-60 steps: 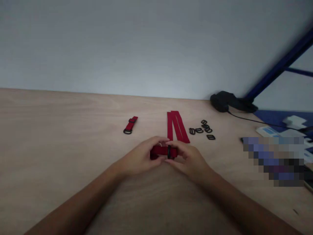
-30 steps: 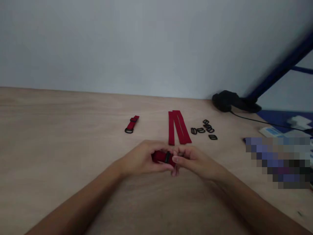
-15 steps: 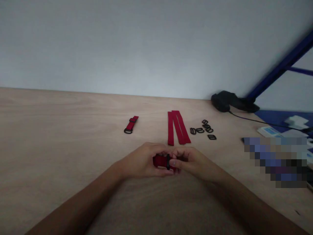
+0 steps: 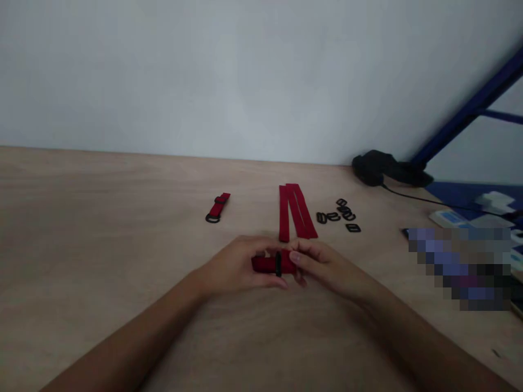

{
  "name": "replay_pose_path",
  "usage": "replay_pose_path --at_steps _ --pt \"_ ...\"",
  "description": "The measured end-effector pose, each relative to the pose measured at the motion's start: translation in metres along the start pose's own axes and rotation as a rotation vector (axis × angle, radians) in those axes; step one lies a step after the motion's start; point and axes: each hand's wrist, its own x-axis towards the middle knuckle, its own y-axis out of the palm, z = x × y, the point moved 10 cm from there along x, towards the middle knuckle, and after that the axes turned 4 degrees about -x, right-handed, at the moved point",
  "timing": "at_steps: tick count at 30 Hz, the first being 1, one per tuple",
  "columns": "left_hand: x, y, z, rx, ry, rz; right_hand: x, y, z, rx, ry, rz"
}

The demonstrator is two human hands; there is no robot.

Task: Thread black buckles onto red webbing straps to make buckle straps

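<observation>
Between my two hands is a red webbing strap [image 4: 263, 265] threaded through a black slide buckle [image 4: 278, 263]. My left hand [image 4: 232, 267] curls around the strap's left part, its thumb below and fingers above. With thumb and fingers, my right hand [image 4: 322, 265] pinches the strap's right end just past the buckle. Farther off, a finished-looking red strap [image 4: 218, 209] with a slider and a black D-shaped ring [image 4: 212, 218] lies to the left. Loose red strap pieces [image 4: 301, 212] lie just beyond my hands.
Several black buckles and hooks [image 4: 334, 216] are scattered right of the loose straps. A black object with a cable [image 4: 378, 167] rests against the wall at the back right. A pixelated patch [image 4: 466, 267] hides something at the right, near white items [image 4: 449, 219].
My right fingers have shifted on the strap, and more of its red end now shows right of the buckle. My left hand has opened slightly around it.
</observation>
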Motion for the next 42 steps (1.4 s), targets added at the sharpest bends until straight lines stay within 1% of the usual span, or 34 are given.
replay_pose_path --at_steps 3,6,10,12,17,21,24,29,31,34,37,39,42 --pt "-0.001 -0.002 0.003 0.018 -0.017 -0.032 0.002 -0.005 -0.007 0.004 0.022 -0.036" --pt "-0.002 -0.003 0.004 0.056 -0.032 -0.040 0.003 -0.005 -0.010 0.084 0.017 -0.039" --pt "-0.001 -0.003 0.004 0.098 -0.046 -0.019 0.001 -0.004 -0.006 0.209 -0.006 -0.037" --pt "-0.001 -0.003 0.005 0.109 -0.053 -0.020 0.001 -0.006 -0.004 0.194 -0.005 -0.052" --pt "-0.001 -0.004 0.016 0.153 -0.105 -0.032 0.003 -0.019 -0.007 0.003 0.016 -0.191" --pt "-0.001 -0.003 0.017 0.110 -0.107 -0.040 0.006 -0.014 -0.007 -0.094 -0.032 -0.195" --pt "-0.002 0.000 0.013 0.095 -0.092 0.001 0.006 -0.010 -0.008 -0.148 -0.057 -0.187" --pt "-0.003 0.000 0.014 0.095 -0.089 0.007 0.005 -0.016 -0.010 -0.230 -0.015 -0.235" --pt "-0.003 0.001 0.017 0.107 -0.101 0.034 0.004 -0.020 -0.006 -0.300 -0.012 -0.266" --pt "-0.005 -0.002 0.024 0.187 -0.163 0.045 0.001 -0.033 0.003 -0.446 -0.047 -0.374" --pt "-0.008 -0.013 0.031 0.344 -0.228 0.020 -0.003 -0.046 0.008 -0.558 -0.070 -0.468" --pt "-0.009 -0.019 0.033 0.455 -0.234 0.023 -0.004 -0.050 0.007 -0.613 -0.054 -0.471" --pt "-0.009 -0.021 0.033 0.579 -0.216 0.055 -0.003 -0.046 0.005 -0.732 -0.028 -0.409"
